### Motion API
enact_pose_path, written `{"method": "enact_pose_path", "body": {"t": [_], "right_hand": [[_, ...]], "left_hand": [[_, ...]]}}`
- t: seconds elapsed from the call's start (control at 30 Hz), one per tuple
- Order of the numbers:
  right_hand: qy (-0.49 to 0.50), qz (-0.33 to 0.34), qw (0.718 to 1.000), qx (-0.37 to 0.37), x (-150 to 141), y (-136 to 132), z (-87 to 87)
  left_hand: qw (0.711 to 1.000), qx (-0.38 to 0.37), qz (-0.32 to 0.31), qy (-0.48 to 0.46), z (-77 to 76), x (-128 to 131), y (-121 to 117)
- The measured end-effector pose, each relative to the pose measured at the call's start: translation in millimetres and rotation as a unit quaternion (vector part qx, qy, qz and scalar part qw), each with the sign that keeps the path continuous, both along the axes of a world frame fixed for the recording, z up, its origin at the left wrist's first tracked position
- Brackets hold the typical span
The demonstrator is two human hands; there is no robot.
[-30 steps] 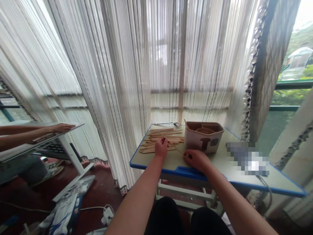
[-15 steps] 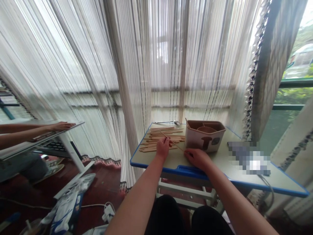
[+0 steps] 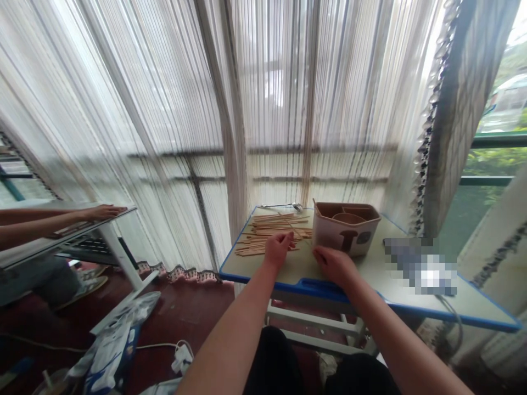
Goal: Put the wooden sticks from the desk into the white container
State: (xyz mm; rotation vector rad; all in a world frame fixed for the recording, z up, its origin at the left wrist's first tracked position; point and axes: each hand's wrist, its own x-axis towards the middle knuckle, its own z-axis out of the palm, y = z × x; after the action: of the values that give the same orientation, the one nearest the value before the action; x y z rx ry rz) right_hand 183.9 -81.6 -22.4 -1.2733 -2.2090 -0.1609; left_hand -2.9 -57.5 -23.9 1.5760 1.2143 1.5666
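Right hand (image 3: 335,264): fingers drawn narrow, thumb against forefinger, holding the near end of a thin stick (image 3: 304,240). The hand lies low over the near part of the table (image 3: 247,270), knuckles up, its forearm reaching in from the near right. Left hand (image 3: 279,247): fingers curled, their tips close together beside the middle of the same stick; at this size and blur, whether they grip it cannot be told. The wrist is raised slightly, the forearm running in from the near left. The stick slants between the hands, its far end toward the far left. Beneath and beyond the left hand, a loose layer of wooden sticks (image 3: 259,241) lies mostly crosswise on the left part of the table. Just right of the layer, beyond the right hand, stands an upright divided box (image 3: 328,233) with a brown mushroom figure on its near wall. Farther right, a pixelated patch (image 3: 420,266) covers part of the table. A metal utensil (image 3: 294,206) lies along the far edge, before the sheer striped curtain (image 3: 267,99).
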Motion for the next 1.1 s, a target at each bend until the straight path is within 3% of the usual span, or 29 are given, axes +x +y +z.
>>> {"method": "enact_pose_path", "body": {"t": [0.1, 0.23, 0.33, 0.43, 0.57, 0.67, 0.9, 1.1], "right_hand": [[0.059, -0.037, 0.996, 0.06, -0.3, 0.3, -3.4], [0.158, -0.029, 0.985, 0.068, -1.0, 0.1, 0.3], [0.248, -0.017, 0.967, 0.045, -1.6, -3.0, 17.4], [0.305, -0.021, 0.951, 0.049, -0.8, -4.9, 45.8], [0.298, -0.029, 0.951, 0.077, 3.0, 2.3, 83.1], [0.269, -0.024, 0.96, 0.08, 5.9, 13.0, 99.2], [0.179, -0.017, 0.981, 0.069, 10.3, 34.3, 107.6], [0.175, -0.029, 0.983, 0.044, 12.2, 45.0, 108.6]], "left_hand": [[0.999, -0.008, 0.026, 0.04, -0.6, -0.6, 0.4], [0.99, -0.004, 0.059, 0.132, -1.9, -1.8, 2.5], [0.974, 0.003, 0.068, 0.217, -0.6, -0.2, -1.2], [0.955, 0.017, 0.054, 0.29, 2.5, 4.2, -8.4], [0.936, 0.008, 0.053, 0.349, 7.1, 10.1, -15.4], [0.924, -0.015, 0.068, 0.376, 9.6, 11.8, -17.5], [0.891, -0.004, 0.11, 0.44, 7.1, 11.7, -15.6], [0.873, -0.01, 0.124, 0.472, 3.9, 12.7, -11.0]]}}
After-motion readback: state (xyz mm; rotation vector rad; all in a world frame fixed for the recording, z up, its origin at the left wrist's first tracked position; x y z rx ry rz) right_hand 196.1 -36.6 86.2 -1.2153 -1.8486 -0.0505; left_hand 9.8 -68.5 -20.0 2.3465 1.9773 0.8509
